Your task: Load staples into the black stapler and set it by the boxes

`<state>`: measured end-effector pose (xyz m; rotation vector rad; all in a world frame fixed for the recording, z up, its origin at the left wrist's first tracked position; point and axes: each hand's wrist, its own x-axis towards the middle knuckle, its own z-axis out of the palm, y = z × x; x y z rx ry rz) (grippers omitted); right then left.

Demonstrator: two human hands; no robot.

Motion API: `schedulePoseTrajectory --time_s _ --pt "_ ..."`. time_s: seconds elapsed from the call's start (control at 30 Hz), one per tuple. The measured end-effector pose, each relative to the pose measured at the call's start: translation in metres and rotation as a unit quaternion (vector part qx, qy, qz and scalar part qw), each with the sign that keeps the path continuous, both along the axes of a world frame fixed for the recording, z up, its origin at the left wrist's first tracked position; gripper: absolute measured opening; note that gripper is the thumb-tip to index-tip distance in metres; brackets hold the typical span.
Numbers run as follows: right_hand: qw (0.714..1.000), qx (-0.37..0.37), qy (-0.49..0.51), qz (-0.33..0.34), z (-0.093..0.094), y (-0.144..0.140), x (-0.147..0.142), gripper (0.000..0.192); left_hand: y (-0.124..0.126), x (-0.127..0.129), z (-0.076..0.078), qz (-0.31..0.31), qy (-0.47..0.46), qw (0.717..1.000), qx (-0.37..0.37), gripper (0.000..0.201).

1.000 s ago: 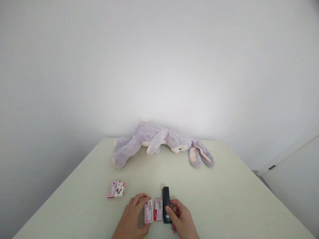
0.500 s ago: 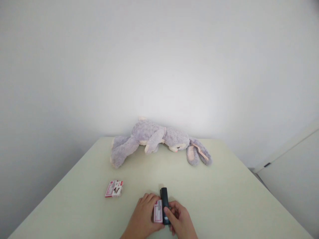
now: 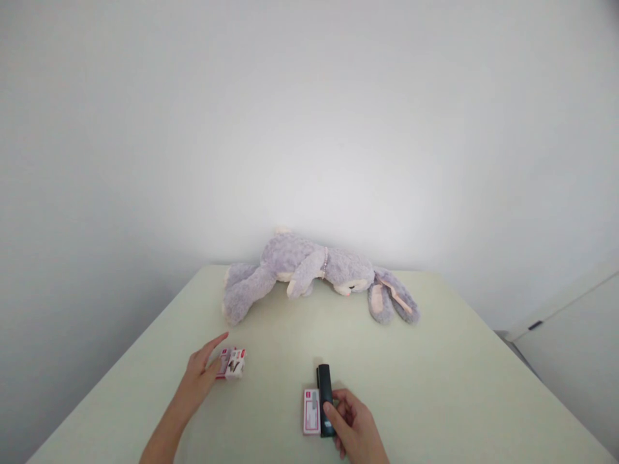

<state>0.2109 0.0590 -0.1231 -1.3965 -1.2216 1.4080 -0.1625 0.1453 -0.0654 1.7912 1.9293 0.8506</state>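
A black stapler (image 3: pixel 324 394) lies on the pale table (image 3: pixel 435 374) near its front edge. My right hand (image 3: pixel 353 428) rests on the stapler's near end, fingers curled on it. A small pink and white staple box (image 3: pixel 311 411) lies flat right beside the stapler's left side. Further left sits a second small red and white box (image 3: pixel 233 363). My left hand (image 3: pixel 203 370) is at that box with fingers spread, thumb touching its left side.
A grey plush rabbit (image 3: pixel 314 272) lies on its side along the table's far edge by the white wall. A white cabinet (image 3: pixel 575 361) stands to the right of the table.
My left hand left the box beside the stapler and moved left to the other small box. My right hand stayed on the stapler.
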Motion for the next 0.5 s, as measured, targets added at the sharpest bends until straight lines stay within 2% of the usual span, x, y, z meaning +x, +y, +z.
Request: schedulePoseTrajectory --time_s 0.07,0.13,0.27,0.33,0.4,0.5 --pt "1.000 0.000 0.003 0.008 0.000 0.001 0.000 0.063 -0.006 -0.015 -0.008 -0.013 0.013 1.000 -0.020 0.053" --pt "1.000 -0.001 0.004 0.010 0.000 0.002 0.001 0.063 -0.023 -0.018 -0.019 -0.020 0.033 0.999 -0.039 0.059" --pt "1.000 -0.002 0.001 0.002 0.000 0.002 0.000 0.061 -0.064 -0.003 -0.039 -0.040 0.094 0.991 -0.084 0.065" --pt "1.000 0.000 -0.003 -0.002 -0.001 0.001 -0.001 0.061 -0.079 0.018 -0.044 -0.066 0.099 0.989 -0.091 0.063" --pt "1.000 0.000 -0.004 -0.004 -0.001 0.001 -0.002 0.062 -0.088 0.049 -0.043 -0.102 0.075 0.989 -0.081 0.064" --pt "1.000 0.000 -0.003 -0.004 0.003 0.001 -0.002 0.064 -0.089 0.102 -0.027 -0.166 0.024 0.985 -0.047 0.073"
